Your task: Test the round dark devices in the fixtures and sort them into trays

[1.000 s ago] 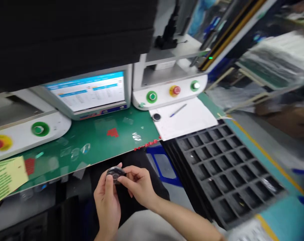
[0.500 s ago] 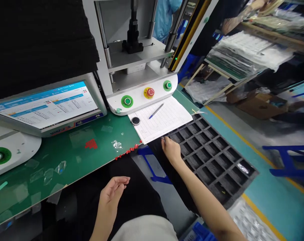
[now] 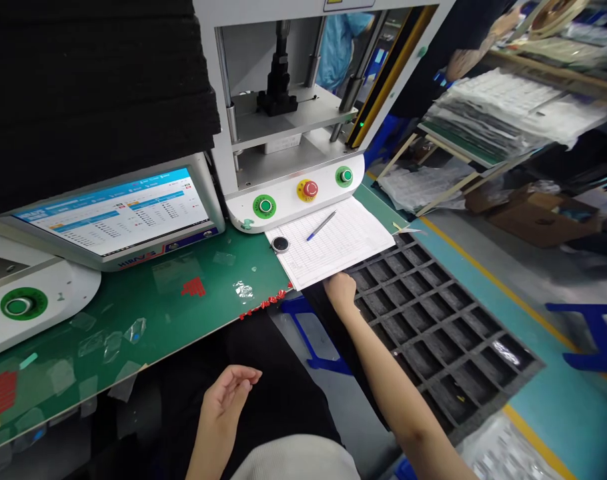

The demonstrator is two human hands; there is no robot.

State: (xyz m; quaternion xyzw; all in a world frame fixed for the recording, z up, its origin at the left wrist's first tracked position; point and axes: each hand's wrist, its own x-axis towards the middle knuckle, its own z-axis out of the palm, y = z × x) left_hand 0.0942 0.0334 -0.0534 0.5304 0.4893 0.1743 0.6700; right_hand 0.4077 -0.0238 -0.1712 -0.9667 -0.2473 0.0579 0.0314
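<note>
My left hand point(image 3: 228, 393) hovers over my lap, its fingers loosely bent and the thumb a little apart from them. Nothing shows in it. At the left corner of a black foam tray point(image 3: 436, 291) with rows of compartments, my right hand point(image 3: 341, 291) is curled. Its fingertips are hidden beside the edge of a printed form sheet point(image 3: 353, 233), so what they hold is not visible. A pen point(image 3: 321, 225) and a small round dark disc with a pale rim point(image 3: 280, 245) lie on the sheet. One tray compartment holds a shiny clear-wrapped piece point(image 3: 506, 352).
A press machine point(image 3: 293, 200) with green buttons and a red one stands behind the sheet. Left of it is a screen point(image 3: 123, 213). Plastic scraps and red strips point(image 3: 193, 287) lie on the green table point(image 3: 183, 320). A blue stool point(image 3: 593, 333) stands at right.
My right hand has sunk lower at the tray corner, its fingertips now out of sight near the sheet. My left hand stays nearly still. The whole view has shifted slightly.
</note>
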